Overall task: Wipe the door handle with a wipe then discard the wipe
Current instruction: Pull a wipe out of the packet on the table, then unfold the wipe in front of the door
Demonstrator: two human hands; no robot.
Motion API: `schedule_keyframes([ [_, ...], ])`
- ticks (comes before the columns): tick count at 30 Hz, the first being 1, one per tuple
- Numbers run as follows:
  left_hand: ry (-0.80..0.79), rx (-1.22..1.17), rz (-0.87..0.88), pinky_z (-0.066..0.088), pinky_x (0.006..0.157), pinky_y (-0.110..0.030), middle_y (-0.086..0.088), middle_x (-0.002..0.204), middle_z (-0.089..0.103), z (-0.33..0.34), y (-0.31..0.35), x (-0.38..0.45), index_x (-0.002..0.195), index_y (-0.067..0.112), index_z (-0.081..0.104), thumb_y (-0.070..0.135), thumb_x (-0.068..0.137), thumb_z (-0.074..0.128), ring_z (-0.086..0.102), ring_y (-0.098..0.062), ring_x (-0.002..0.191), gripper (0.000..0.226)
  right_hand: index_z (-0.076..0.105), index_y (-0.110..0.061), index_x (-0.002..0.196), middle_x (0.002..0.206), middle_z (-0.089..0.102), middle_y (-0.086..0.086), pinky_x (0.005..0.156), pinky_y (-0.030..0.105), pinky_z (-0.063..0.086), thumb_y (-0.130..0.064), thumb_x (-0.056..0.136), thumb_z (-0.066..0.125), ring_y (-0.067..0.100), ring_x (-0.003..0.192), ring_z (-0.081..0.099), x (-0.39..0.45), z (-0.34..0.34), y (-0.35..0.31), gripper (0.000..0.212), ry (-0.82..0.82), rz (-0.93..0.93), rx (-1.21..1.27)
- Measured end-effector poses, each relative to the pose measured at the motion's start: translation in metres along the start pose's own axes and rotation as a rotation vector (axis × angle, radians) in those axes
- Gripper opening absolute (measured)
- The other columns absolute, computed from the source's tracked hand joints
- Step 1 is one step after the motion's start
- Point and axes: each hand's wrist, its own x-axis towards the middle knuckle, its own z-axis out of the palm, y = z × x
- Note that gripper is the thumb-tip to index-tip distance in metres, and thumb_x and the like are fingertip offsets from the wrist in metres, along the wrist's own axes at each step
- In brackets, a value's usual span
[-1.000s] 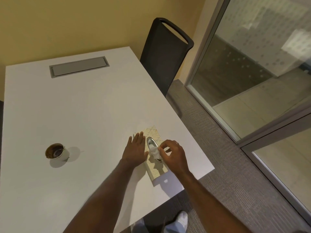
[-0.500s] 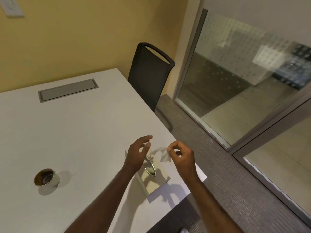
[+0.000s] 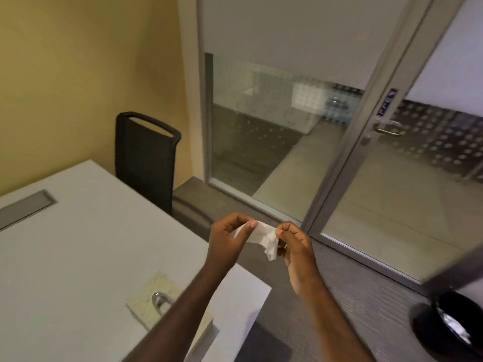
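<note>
A white wipe (image 3: 264, 237) is stretched between both hands in mid-air, past the table's right corner. My left hand (image 3: 227, 239) pinches its left end with thumb on top. My right hand (image 3: 295, 244) pinches the crumpled right end, which hangs down. The metal door handle (image 3: 388, 128) sits on the glass door's frame, far up on the right and well away from both hands. A cream tissue box (image 3: 151, 296) with a silver oval opening lies on the table below my left forearm, partly hidden by it.
The white table (image 3: 78, 244) fills the lower left, with a grey cable hatch (image 3: 23, 207). A black chair (image 3: 146, 158) stands behind it. A black bin (image 3: 449, 325) with white waste sits on the carpet at lower right. Glass partition and door fill the right.
Both hands have lifted off the tissue box and come together on the pulled-out wipe. My view has swung up and right, bringing the door handle and bin into sight.
</note>
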Motion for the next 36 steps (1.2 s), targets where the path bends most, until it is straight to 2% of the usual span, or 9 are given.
schedule_keyframes([
  [5,-0.21,-0.031,0.001,0.05,0.065,-0.012,0.019,0.075,0.074,0.088,0.019,0.036,0.08,0.024,0.076,0.017,0.089,0.077,0.069,0.0,0.071,0.011,0.069,-0.018,0.094,0.087,0.07,0.002,0.07,0.032,0.049,-0.031,0.088,0.063,0.017,0.079,0.063,0.007,-0.066,-0.018,0.016,0.318,-0.16,-0.119],
  [11,-0.452,-0.016,0.033,0.055,0.065,-0.036,0.0,0.074,0.076,0.19,0.033,0.083,0.079,0.015,0.077,0.025,0.088,0.075,0.071,-0.016,0.07,0.013,0.075,-0.022,0.096,0.092,0.076,-0.006,0.079,0.034,0.057,-0.016,0.088,0.075,0.012,0.09,0.071,0.034,-0.151,-0.047,0.01,0.464,-0.371,-0.479],
  [17,-0.759,0.058,-0.015,0.058,0.075,-0.044,-0.002,0.078,0.079,0.303,0.046,0.15,0.078,0.018,0.079,0.031,0.086,0.076,0.075,-0.022,0.079,0.015,0.077,-0.015,0.08,0.069,0.072,0.006,0.061,0.033,0.045,-0.016,0.089,0.074,0.011,0.066,0.059,0.08,-0.261,-0.072,0.009,0.341,-0.221,-0.409],
  [22,-0.935,0.129,-0.041,0.05,0.064,-0.019,0.001,0.079,0.078,0.377,0.058,0.206,0.079,0.014,0.078,0.034,0.08,0.08,0.067,-0.004,0.069,0.019,0.076,-0.01,0.077,0.068,0.069,0.0,0.055,0.022,0.043,-0.027,0.085,0.073,0.011,0.06,0.059,0.112,-0.346,-0.106,0.019,0.154,-0.054,-0.142],
  [24,-0.877,0.092,-0.078,0.048,0.063,-0.017,0.005,0.079,0.077,0.402,0.054,0.22,0.08,0.018,0.077,0.034,0.081,0.079,0.066,-0.003,0.07,0.016,0.076,-0.011,0.081,0.071,0.07,0.002,0.055,0.021,0.044,-0.031,0.086,0.072,0.014,0.06,0.06,0.123,-0.372,-0.113,0.021,0.101,-0.009,-0.066],
  [26,-0.673,0.02,-0.142,0.049,0.063,-0.018,0.004,0.083,0.076,0.426,0.042,0.23,0.083,0.027,0.075,0.029,0.089,0.074,0.066,-0.007,0.071,0.007,0.076,-0.006,0.088,0.08,0.071,0.01,0.061,0.026,0.045,-0.034,0.087,0.071,0.02,0.068,0.062,0.139,-0.392,-0.115,0.028,0.099,0.002,0.019],
  [30,-0.31,-0.065,-0.365,0.052,0.059,-0.03,-0.009,0.074,0.072,0.456,0.013,0.236,0.076,0.018,0.07,0.04,0.096,0.065,0.063,-0.016,0.055,0.031,0.076,-0.003,0.1,0.096,0.075,0.017,0.075,0.036,0.05,-0.033,0.089,0.072,0.026,0.082,0.066,0.178,-0.421,-0.113,0.032,0.231,-0.017,0.127],
  [32,-0.305,-0.114,-0.504,0.05,0.057,-0.029,-0.012,0.066,0.071,0.47,0.002,0.245,0.07,0.01,0.072,0.052,0.096,0.06,0.062,-0.018,0.049,0.051,0.077,-0.005,0.098,0.094,0.075,0.014,0.073,0.033,0.049,-0.032,0.088,0.069,0.022,0.08,0.065,0.201,-0.432,-0.111,0.029,0.318,-0.048,0.159],
  [36,-0.496,-0.115,-0.591,0.054,0.066,-0.029,-0.009,0.074,0.079,0.506,-0.01,0.276,0.079,0.003,0.078,0.076,0.078,0.055,0.071,-0.015,0.062,0.076,0.076,-0.006,0.099,0.097,0.075,0.016,0.078,0.035,0.045,-0.025,0.093,0.066,0.024,0.084,0.063,0.254,-0.451,-0.107,0.022,0.393,-0.083,0.154],
])
